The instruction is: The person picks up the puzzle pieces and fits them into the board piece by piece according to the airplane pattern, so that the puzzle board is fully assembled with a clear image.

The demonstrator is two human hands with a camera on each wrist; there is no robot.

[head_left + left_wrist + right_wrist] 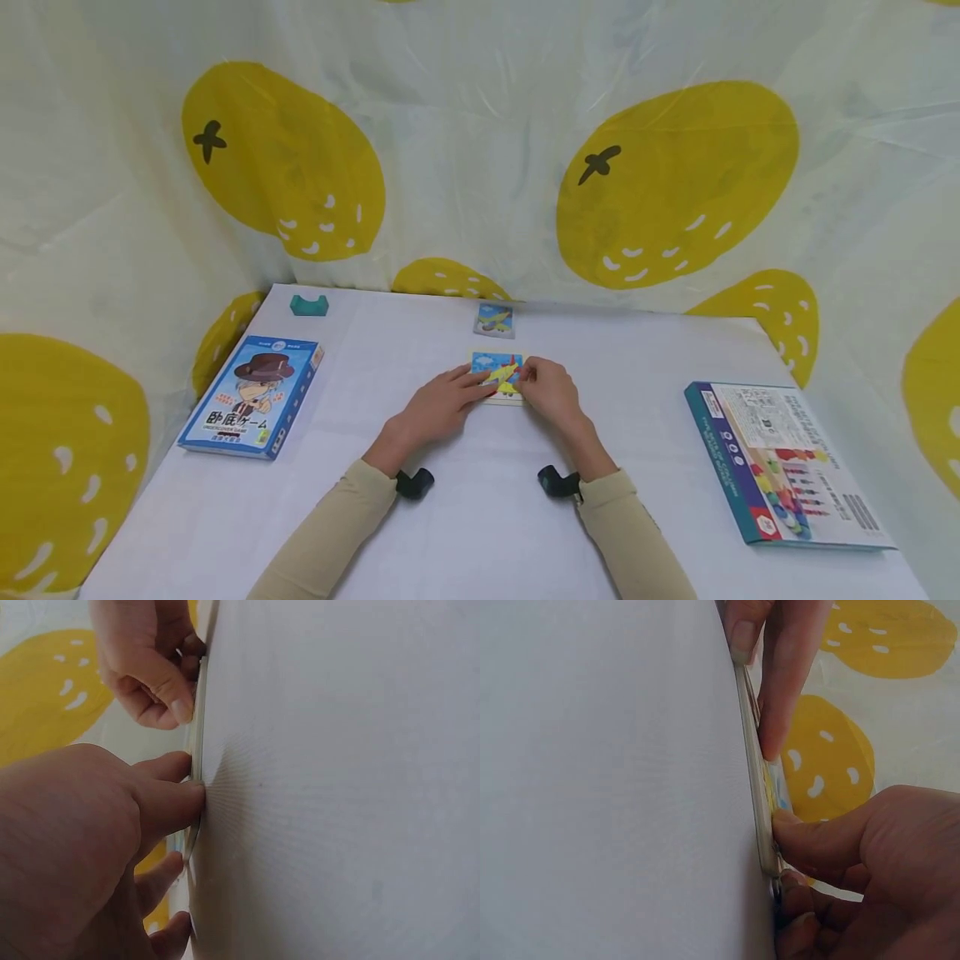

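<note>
A small framed jigsaw puzzle (486, 362), with a yellow and red airplane on blue sky, lies flat between both hands. My left hand (442, 404) rests at its left side, fingers stretched over the picture and thumb at the near edge. At the right edge, my right hand (553, 390) pinches the puzzle's border with thumb and curled fingers, which hide that corner. In the right wrist view, the right thumb (817, 838) presses at the end of the puzzle's pale frame (754, 780). From the left wrist view, the left hand (75, 832) touches the frame side-on.
A grey-edged card (494, 320) with a similar airplane lies just behind the puzzle. A teal notched block (309, 307) sits at the back left, above a blue game box (251, 396). On the right lies a larger boxed set (795, 467). A lemon-patterned curtain (465, 167) hangs behind.
</note>
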